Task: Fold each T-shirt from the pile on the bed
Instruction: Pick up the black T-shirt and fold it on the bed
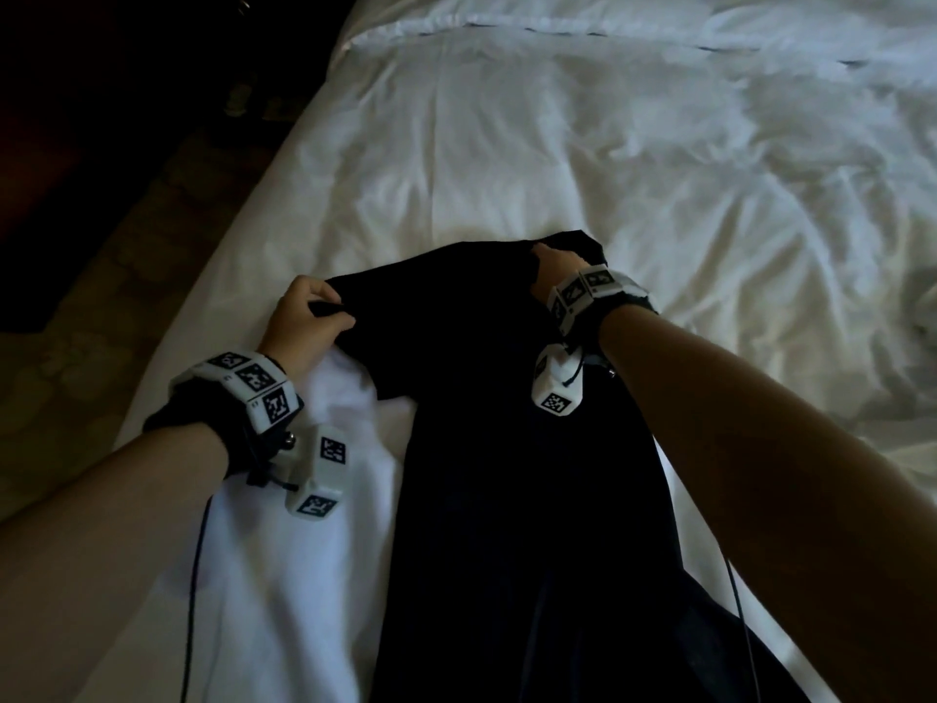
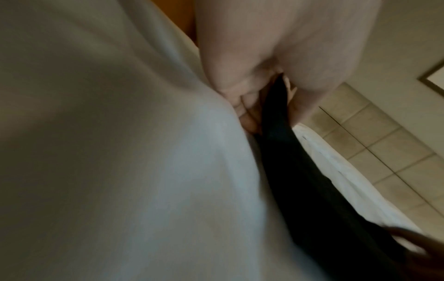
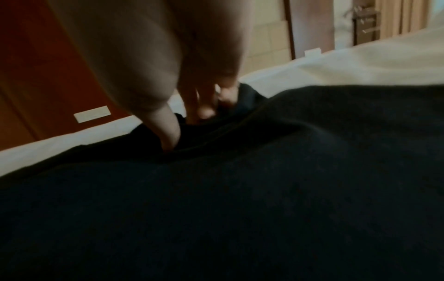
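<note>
While pinched by both hands (image 1: 304, 317), black T-shirt (image 1: 507, 449), long, dark, rumpled.

matt black cloth T-shirt (image 1: 507, 449), creased white cotton bed sheet (image 1: 557, 144)

Left hand (image 2: 276, 62) at top of frame, fingers (image 2: 247, 114) curled and pinching a dark T-shirt (image 2: 300, 171) edge, white fabric (image 2: 120, 152) filling the left side, white bed sheet (image 2: 348, 180) just beyond, tiled floor (image 2: 396, 152) at right, blurred.
</note>
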### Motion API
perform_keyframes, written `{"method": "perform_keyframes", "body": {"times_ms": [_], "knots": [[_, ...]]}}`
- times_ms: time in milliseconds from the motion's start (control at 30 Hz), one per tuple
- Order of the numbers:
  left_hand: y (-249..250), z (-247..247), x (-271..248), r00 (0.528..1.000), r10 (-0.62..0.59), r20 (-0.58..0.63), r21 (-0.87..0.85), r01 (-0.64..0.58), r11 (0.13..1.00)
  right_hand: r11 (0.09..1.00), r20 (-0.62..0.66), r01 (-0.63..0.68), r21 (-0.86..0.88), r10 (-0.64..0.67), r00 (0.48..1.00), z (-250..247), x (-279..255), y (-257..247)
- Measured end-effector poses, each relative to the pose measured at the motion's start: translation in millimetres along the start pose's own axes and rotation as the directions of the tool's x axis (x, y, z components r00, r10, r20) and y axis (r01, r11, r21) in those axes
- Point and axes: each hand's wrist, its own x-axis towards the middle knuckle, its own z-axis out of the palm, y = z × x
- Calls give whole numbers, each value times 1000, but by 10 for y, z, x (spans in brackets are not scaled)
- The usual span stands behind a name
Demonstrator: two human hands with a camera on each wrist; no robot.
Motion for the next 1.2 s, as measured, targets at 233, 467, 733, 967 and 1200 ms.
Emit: {"method": "perform_keyframes", "body": {"times_ms": [233,467,733,967,1200], "knots": [[24,-68,9,988,2,156,-112,15,994,988,-229,-34,149,68,971,-263,-45,43],[255,-3,184,990,132,-55,-51,-135,990,957,-342,-119,265,208,916,-533,23,74],[7,187,300,997,26,-66,177,-14,984,896,-81,-147,418,199,977,-112,-2,182],[245,352,-146,833,465,300,286,-543,789,870,-50,-104,481,145,988,-146,-399,223],[257,337,-610,837,242,491,412,-468,782,943,266,-123,310,38,963,-120,-1254,384]]}}
